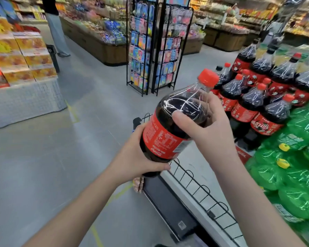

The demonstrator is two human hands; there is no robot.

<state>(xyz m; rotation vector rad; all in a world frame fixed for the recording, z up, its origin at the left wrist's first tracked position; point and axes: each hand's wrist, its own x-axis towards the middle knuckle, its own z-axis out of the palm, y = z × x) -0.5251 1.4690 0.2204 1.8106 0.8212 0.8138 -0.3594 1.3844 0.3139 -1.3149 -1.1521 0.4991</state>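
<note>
Fingers of both hands curl round a cola bottle: left hand grips its base, right hand its shoulder. It tilts, red cap up-right, held above the wire shelf edge, just beside stacked cola bottles.

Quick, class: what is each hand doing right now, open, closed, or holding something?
Left hand: grips the lower end of the cola bottle.
Right hand: grips the same bottle at its shoulder, thumb on top.

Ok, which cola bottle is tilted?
The cola bottle gripped by the left hand and right hand; the stacked bottles beside it stand upright.
</note>
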